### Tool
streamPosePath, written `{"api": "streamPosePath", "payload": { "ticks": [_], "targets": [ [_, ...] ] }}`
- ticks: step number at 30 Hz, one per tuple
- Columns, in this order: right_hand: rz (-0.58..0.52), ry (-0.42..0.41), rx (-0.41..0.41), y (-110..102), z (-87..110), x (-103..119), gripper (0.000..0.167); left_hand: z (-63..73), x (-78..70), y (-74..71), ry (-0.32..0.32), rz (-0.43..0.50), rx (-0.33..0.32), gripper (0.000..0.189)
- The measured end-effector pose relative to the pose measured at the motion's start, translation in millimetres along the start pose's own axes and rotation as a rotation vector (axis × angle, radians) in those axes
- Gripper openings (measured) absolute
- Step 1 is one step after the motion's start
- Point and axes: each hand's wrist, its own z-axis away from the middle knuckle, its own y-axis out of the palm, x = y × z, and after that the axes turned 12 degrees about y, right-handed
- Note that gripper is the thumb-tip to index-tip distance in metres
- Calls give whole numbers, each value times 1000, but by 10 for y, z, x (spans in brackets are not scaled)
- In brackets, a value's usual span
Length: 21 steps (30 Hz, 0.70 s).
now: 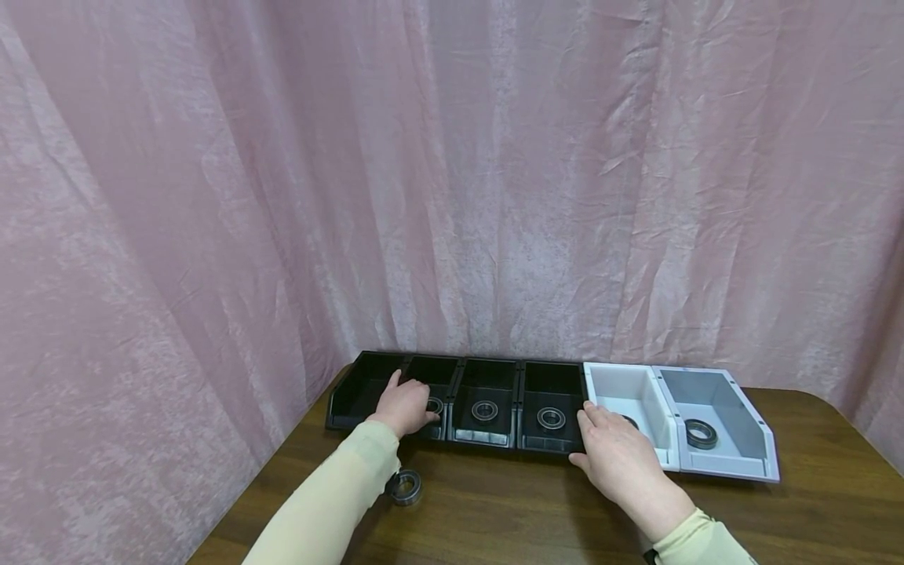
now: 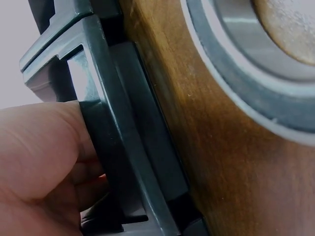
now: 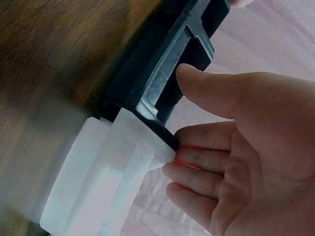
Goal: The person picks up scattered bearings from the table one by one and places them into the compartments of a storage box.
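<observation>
My left hand (image 1: 404, 406) reaches over the front lip of a black bin (image 1: 441, 369). A ring-shaped ball bearing (image 1: 435, 405) shows beside the thumb there; in the left wrist view the fingers (image 2: 91, 184) go behind the lip, and I cannot tell whether they grip anything. Another bearing (image 1: 406, 487) lies on the table near the left sleeve, large in the left wrist view. My right hand (image 1: 621, 453) has its fingers extended, the fingertips (image 3: 189, 135) right at the corner where the black bin (image 1: 553, 384) meets the white bin (image 1: 617, 380).
Bins stand in a row along the back of the wooden table (image 1: 494, 502). Bearings lie in the middle black bins (image 1: 484, 410), (image 1: 551, 418) and in the grey bin (image 1: 701, 433) at the right end. A pink curtain (image 1: 494, 196) hangs behind.
</observation>
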Motion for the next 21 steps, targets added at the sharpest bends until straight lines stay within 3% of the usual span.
{"api": "streamPosePath", "payload": {
  "ticks": [21],
  "targets": [
    [-21, 12, 16, -15, 8, 20, 64, -46, -49, -53, -16, 16, 67, 27]
  ]
}}
